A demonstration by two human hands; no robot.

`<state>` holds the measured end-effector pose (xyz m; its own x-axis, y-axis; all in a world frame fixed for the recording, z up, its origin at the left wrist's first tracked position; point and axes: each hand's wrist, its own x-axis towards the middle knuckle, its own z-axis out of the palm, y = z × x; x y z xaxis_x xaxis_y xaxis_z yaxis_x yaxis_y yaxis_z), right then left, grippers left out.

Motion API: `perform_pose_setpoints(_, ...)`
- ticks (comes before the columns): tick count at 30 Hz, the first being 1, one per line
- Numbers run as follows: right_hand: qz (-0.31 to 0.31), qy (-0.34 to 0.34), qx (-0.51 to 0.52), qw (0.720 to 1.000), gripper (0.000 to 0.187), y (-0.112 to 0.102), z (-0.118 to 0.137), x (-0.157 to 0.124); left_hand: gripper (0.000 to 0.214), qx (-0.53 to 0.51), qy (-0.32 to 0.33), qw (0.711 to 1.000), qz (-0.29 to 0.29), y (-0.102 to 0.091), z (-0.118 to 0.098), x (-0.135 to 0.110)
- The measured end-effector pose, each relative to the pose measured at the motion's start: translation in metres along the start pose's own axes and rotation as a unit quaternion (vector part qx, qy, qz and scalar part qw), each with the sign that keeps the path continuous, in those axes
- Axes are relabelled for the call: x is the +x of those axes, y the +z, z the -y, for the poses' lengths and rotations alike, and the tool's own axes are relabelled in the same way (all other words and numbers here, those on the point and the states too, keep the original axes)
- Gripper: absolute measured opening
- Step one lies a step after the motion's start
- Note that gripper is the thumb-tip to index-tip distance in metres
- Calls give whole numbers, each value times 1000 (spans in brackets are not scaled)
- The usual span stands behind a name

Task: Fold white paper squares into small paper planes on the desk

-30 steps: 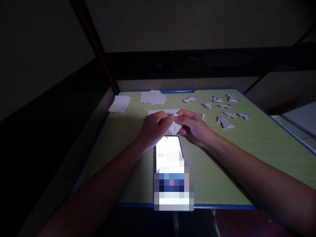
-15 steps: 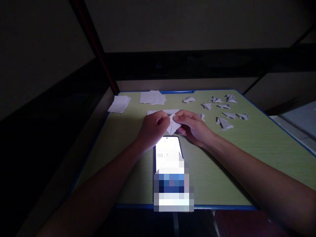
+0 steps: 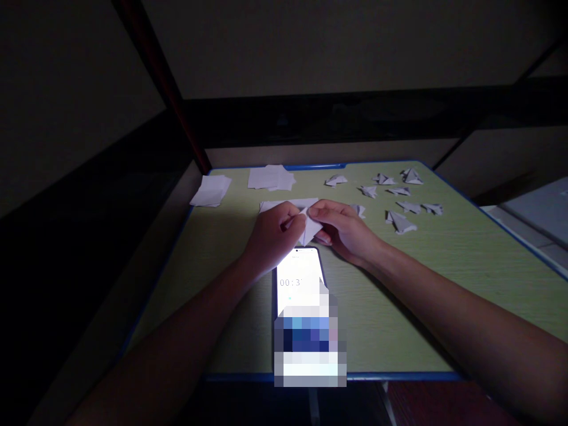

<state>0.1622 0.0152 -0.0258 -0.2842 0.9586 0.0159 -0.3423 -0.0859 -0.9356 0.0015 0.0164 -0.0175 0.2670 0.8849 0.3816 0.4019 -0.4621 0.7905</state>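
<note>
Between my two hands, just above the top of the phone, is a small folded piece of white paper [image 3: 310,229] with its point towards me. My left hand [image 3: 276,232] pinches its left side, thumb over the near face. On the right side, my right hand [image 3: 344,229] grips it with the thumb on top and fingers curled beneath. Part of the fold is hidden by the fingers. Behind my hands lies a flat white paper sheet [image 3: 290,204], partly covered by them. The lit phone [image 3: 290,296] lies below, its timer digits showing and its lower part pixelated.
Several folded paper figures [image 3: 400,222] are spread over the table's [image 3: 399,343] far right; one is partly hidden behind my right hand. One paper stack [image 3: 210,190] lies at the far left corner, another stack [image 3: 268,177] at the back. A blue edge rims the table.
The view has shifted slightly, so the scene sits a little lower and to the left. Both hands keep hold of the folded paper; its visible part looks narrower, with my left thumb further over it.
</note>
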Motion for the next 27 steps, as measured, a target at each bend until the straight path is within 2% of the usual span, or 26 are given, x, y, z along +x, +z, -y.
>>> perform_pose_setpoints(11,-18,1,-4,1000,28,0,-2,0,19,11,3,1000,10,3,2,-2)
perform_pose_setpoints(21,1,-4,-18,1000,32,-1,-2,0,19,15,-4,1000,15,3,-1,-2)
perform_pose_setpoints(27,-2,-6,-22,1000,36,-1,-4,0,20,19,15,1000,12,3,3,-4)
